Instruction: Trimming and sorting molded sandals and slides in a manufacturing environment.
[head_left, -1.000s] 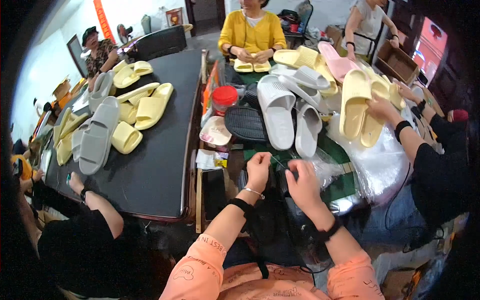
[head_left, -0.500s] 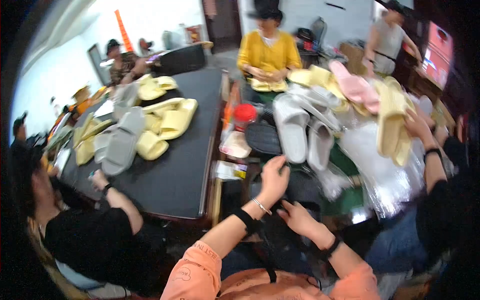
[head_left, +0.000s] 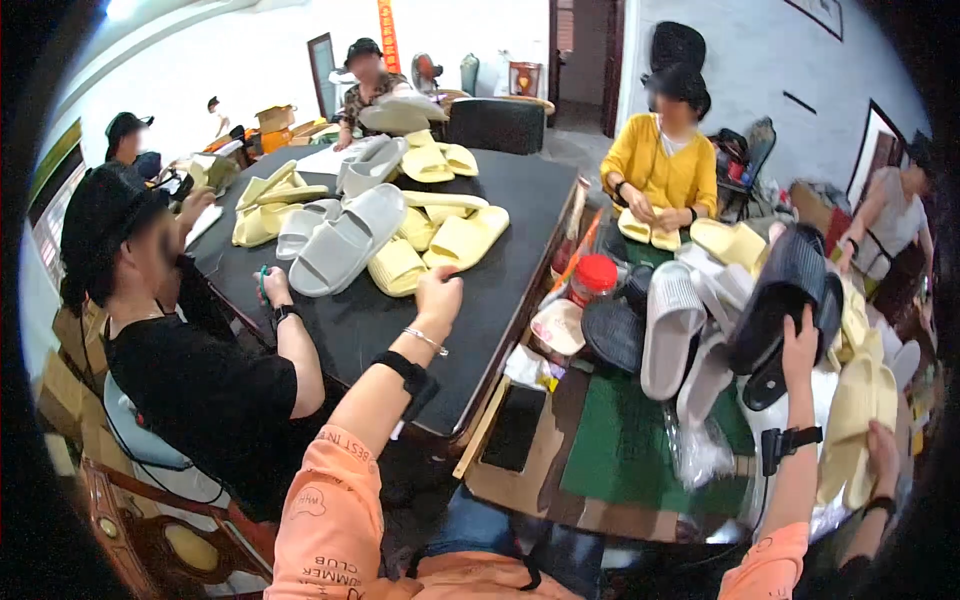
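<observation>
My right hand grips a pair of black slide slippers, lifted upright over the heap on the right. My left hand reaches over the black table at the left. Its fingers are curled beside a yellow slipper, and what they hold, if anything, is hidden. Several yellow and grey slippers lie piled there, with a large grey slipper at the front. Close to the black pair, a light grey slipper leans on the heap.
A seated co-worker in black is close on my left; one in yellow handles yellow slippers opposite. At right, another person's hand touches yellow slippers. A red-lidded jar, a dark phone-like slab and a green mat are nearby.
My hands were close together over dark slippers in front of me. Now the left is out over the black table and the right has raised the black pair rightward. The view has swung left.
</observation>
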